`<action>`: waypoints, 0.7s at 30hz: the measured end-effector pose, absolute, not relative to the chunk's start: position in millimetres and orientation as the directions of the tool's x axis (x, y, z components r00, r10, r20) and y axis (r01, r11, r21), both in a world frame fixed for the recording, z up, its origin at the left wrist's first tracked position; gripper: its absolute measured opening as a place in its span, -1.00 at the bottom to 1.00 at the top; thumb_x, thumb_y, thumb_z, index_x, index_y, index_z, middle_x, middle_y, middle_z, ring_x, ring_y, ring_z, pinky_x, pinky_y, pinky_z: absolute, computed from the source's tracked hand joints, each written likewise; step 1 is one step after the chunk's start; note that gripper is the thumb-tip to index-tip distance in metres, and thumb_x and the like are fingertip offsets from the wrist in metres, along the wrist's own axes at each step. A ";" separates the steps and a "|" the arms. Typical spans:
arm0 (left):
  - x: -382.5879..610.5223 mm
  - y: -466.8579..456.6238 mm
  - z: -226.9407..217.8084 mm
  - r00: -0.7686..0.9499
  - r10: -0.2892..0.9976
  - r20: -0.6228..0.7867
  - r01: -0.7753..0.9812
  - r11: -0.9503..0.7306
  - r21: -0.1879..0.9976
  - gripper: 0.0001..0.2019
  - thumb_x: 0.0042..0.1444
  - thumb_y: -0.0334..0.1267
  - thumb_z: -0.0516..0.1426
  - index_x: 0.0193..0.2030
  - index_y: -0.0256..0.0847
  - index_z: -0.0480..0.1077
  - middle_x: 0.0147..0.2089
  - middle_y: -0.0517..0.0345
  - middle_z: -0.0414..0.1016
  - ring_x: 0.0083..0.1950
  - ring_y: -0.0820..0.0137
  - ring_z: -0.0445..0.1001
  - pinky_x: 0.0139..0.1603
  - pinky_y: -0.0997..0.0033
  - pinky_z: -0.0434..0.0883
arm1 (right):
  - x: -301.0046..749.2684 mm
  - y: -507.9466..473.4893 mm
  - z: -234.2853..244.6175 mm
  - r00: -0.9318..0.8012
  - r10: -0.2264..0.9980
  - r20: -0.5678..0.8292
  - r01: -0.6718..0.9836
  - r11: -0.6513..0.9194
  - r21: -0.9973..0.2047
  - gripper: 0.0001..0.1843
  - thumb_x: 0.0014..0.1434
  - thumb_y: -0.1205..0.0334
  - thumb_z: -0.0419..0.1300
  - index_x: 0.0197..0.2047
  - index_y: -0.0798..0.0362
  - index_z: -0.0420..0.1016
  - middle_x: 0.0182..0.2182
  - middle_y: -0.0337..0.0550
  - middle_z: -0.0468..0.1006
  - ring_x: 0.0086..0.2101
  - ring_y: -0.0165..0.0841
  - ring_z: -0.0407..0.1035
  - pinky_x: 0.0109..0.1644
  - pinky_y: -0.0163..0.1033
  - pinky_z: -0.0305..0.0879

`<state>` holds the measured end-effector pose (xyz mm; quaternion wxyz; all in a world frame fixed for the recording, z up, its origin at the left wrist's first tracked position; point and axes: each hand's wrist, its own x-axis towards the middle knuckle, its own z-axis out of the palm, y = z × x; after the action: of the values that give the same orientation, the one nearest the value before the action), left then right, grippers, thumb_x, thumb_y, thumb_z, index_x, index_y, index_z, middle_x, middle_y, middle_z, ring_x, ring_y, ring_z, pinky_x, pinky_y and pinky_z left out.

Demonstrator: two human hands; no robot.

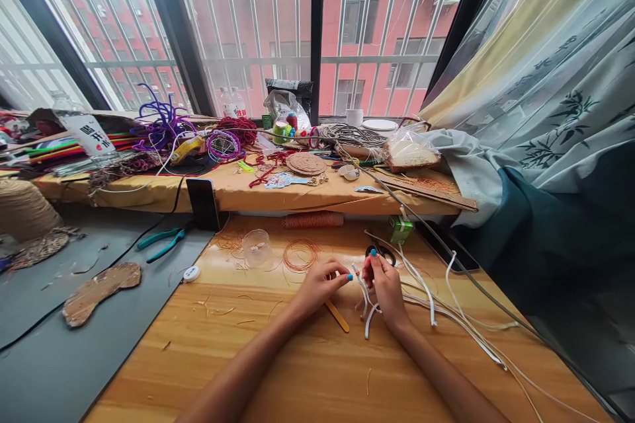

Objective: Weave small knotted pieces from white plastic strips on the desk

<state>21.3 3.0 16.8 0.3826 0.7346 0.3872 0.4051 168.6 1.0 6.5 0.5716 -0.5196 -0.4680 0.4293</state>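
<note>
Near the middle of the wooden desk, my right hand [389,287] is closed round a small bundle of white cords [368,329], whose ends stick out to its left and below. My left hand [322,287] is just to the left, thumb and finger pinched together; anything between them is too small to make out. Both thumbs show blue tips. Black-handled scissors [389,253] lie partly hidden behind my right hand. Under my left wrist a yellow wooden craft stick [340,318] pokes out. A coil of copper-coloured wire [301,255] rests beyond my left hand.
Longer white cords [459,320] trail to the right. A clear plastic cup [256,248], teal pliers [161,244], a white round tape measure [191,273] and a phone [202,203] lie left. A raised shelf [317,195] crowded with craft materials runs along the window. A dark cable [446,238] crosses the right side.
</note>
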 end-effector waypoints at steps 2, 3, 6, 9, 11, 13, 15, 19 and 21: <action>20.3 2.8 18.0 0.360 0.882 0.305 0.195 -0.391 0.900 -0.78 -0.01 -0.17 0.05 -0.46 -0.28 0.40 -0.43 0.15 0.30 -0.39 0.49 0.24 -0.37 0.53 0.18 | 167.8 -0.3 7.5 0.163 0.981 0.103 0.025 0.100 -0.995 -0.60 0.02 -0.12 -0.04 -0.56 0.06 0.20 -0.69 -0.31 0.24 -0.65 -0.49 0.10 -0.59 -0.37 0.04; 19.8 2.9 18.5 0.352 0.884 0.307 0.164 -0.381 0.910 -0.77 -0.02 -0.16 0.06 -0.48 -0.28 0.39 -0.42 0.15 0.30 -0.37 0.49 0.25 -0.35 0.52 0.19 | 167.3 -1.1 8.1 0.150 0.983 0.110 0.043 0.104 -0.994 -0.60 0.03 -0.11 -0.05 -0.57 0.06 0.20 -0.69 -0.31 0.24 -0.65 -0.49 0.10 -0.59 -0.37 0.04; 18.1 3.8 20.2 0.333 0.895 0.296 0.072 -0.337 0.939 -0.75 -0.04 -0.13 0.08 -0.56 -0.29 0.37 -0.41 0.13 0.31 -0.31 0.45 0.27 -0.28 0.50 0.20 | 166.3 -3.5 9.7 0.127 0.985 0.116 0.097 0.104 -0.990 -0.59 0.05 -0.11 -0.08 -0.57 0.06 0.20 -0.69 -0.30 0.23 -0.66 -0.49 0.09 -0.59 -0.36 0.04; 16.6 4.2 22.8 0.345 0.906 0.244 -0.032 -0.249 0.968 -0.75 -0.08 -0.14 0.10 -0.60 -0.30 0.34 -0.42 0.12 0.31 -0.31 0.44 0.27 -0.29 0.49 0.20 | 165.5 -5.2 10.6 0.106 0.987 0.118 0.137 0.103 -0.985 -0.58 0.07 -0.11 -0.10 -0.58 0.06 0.19 -0.69 -0.29 0.22 -0.66 -0.48 0.09 -0.59 -0.35 0.04; 16.0 4.1 24.0 0.362 0.912 0.194 -0.126 -0.159 0.979 -0.75 -0.10 -0.17 0.11 -0.63 -0.31 0.33 -0.43 0.12 0.32 -0.35 0.46 0.25 -0.33 0.51 0.18 | 165.0 -6.0 11.0 0.084 0.989 0.125 0.163 0.110 -0.980 -0.58 0.08 -0.09 -0.11 -0.58 0.06 0.19 -0.69 -0.29 0.22 -0.66 -0.49 0.09 -0.59 -0.35 0.04; 16.1 4.0 23.8 0.388 0.910 0.149 -0.231 -0.061 0.971 -0.77 -0.11 -0.20 0.13 -0.63 -0.33 0.33 -0.44 0.13 0.34 -0.42 0.51 0.23 -0.38 0.52 0.16 | 164.1 -7.2 11.7 0.053 0.989 0.136 0.201 0.123 -0.972 -0.58 0.09 -0.08 -0.12 -0.58 0.06 0.19 -0.69 -0.29 0.22 -0.66 -0.49 0.09 -0.58 -0.36 0.06; 16.7 4.4 22.4 0.421 0.899 0.116 -0.336 0.035 0.941 -0.79 -0.13 -0.21 0.14 -0.61 -0.34 0.34 -0.45 0.13 0.35 -0.49 0.56 0.19 -0.42 0.53 0.13 | 163.0 -9.1 12.5 0.002 0.988 0.152 0.238 0.147 -0.960 -0.58 0.11 -0.06 -0.13 -0.59 0.06 0.20 -0.69 -0.28 0.22 -0.65 -0.49 0.11 -0.55 -0.36 0.07; 17.9 5.5 20.5 0.491 0.869 0.055 -0.471 0.213 0.856 -0.74 -0.23 -0.16 0.20 -0.62 -0.35 0.31 -0.48 0.13 0.35 -0.57 0.62 0.13 -0.49 0.54 0.10 | 160.7 -13.7 14.6 -0.119 0.976 0.180 0.280 0.207 -0.938 -0.56 0.11 -0.06 -0.13 -0.61 0.07 0.20 -0.70 -0.29 0.22 -0.66 -0.49 0.11 -0.55 -0.35 0.05; 17.7 5.6 21.3 0.515 0.857 0.022 -0.492 0.274 0.826 -0.72 -0.26 -0.15 0.23 -0.63 -0.35 0.29 -0.51 0.13 0.34 -0.58 0.62 0.14 -0.51 0.55 0.08 | 160.2 -15.4 15.5 -0.155 0.968 0.196 0.282 0.234 -0.931 -0.56 0.10 -0.06 -0.12 -0.62 0.07 0.20 -0.71 -0.30 0.21 -0.66 -0.49 0.11 -0.55 -0.35 0.05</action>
<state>17.7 5.6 21.3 0.7666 0.4118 0.2217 0.4400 160.2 -15.4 15.5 0.4385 -0.4796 -0.6516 0.3913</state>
